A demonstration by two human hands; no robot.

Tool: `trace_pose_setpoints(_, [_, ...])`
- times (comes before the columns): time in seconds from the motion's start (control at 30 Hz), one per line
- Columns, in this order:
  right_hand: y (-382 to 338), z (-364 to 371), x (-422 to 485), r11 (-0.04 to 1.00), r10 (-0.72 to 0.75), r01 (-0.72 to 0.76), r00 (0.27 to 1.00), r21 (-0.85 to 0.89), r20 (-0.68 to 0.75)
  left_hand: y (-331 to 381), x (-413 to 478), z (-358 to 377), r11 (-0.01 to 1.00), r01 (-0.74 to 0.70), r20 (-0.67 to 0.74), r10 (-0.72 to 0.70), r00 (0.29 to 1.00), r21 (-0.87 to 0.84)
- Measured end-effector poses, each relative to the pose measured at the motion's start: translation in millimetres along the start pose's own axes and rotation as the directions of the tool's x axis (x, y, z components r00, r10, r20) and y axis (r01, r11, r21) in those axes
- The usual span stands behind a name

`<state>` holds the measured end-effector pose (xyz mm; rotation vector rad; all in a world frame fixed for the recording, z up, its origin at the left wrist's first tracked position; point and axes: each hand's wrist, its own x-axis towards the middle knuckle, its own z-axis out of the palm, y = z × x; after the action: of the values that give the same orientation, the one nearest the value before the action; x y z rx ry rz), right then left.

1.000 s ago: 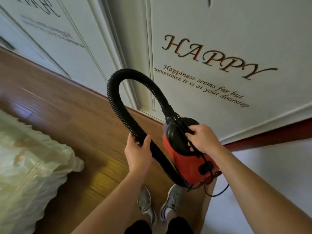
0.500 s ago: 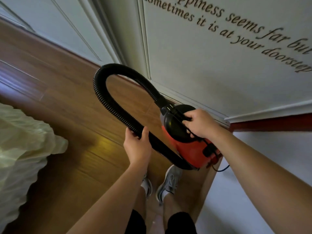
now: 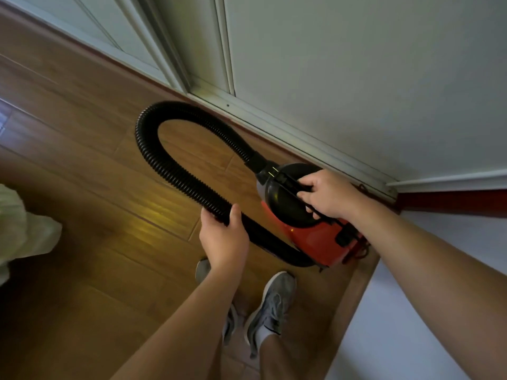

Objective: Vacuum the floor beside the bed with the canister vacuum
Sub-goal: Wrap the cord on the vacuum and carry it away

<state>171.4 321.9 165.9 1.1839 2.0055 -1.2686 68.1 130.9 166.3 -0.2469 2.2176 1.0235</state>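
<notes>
Looping black hose (image 3: 175, 171), red canister (image 3: 315, 239)

Canister vacuum (image 3: 315, 237): red body, black domed top, held off the wooden floor (image 3: 96, 187), tilted. Black ribbed hose (image 3: 175, 171) loops from its top and back under the body.

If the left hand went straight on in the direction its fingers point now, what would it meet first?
The left hand is already wrapped around the black ribbed hose. Past that grip, the line probably crosses the hose loop to bare wooden floor; depth is unclear.
</notes>
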Motion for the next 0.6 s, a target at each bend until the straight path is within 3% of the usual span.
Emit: trace_pose_setpoints(0.6, [62.3,53.2,96.1,0.998,0.001,0.002,0.999,-0.069,0.045,-80.0,61.6,57.1,0.996,0.084,-0.014,-0.083,0.996,0.016])
